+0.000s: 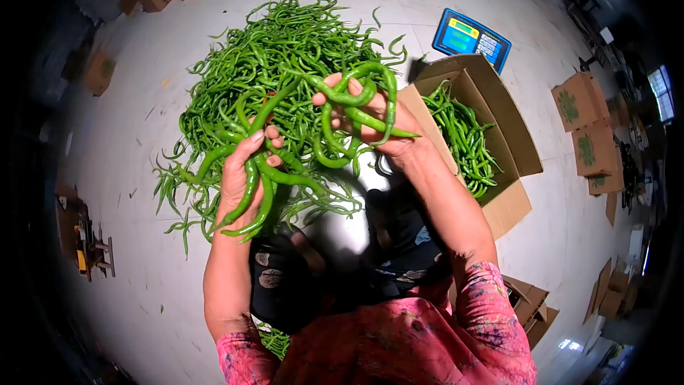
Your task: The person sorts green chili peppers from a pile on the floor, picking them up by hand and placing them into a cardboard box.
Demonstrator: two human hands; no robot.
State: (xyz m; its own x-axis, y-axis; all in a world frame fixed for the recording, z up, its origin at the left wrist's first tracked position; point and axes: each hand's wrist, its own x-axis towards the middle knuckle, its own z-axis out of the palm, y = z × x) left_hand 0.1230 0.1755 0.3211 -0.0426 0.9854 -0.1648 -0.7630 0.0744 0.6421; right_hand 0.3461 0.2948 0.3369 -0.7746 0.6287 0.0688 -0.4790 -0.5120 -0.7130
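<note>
The peppers (251, 182) glowed bright green near me, beside a plain tan carton (524, 110). The scale (470, 39) was blue with a yellow patch; dark, blotchy flecks patterned the pink shirt (491, 299).

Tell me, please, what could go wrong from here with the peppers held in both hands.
The curled peppers in the right hand stick out at several angles, so one might slip out. The left hand could bruise its bunch if it squeezes hard. The right forearm might bump the box flap close beside it.
</note>
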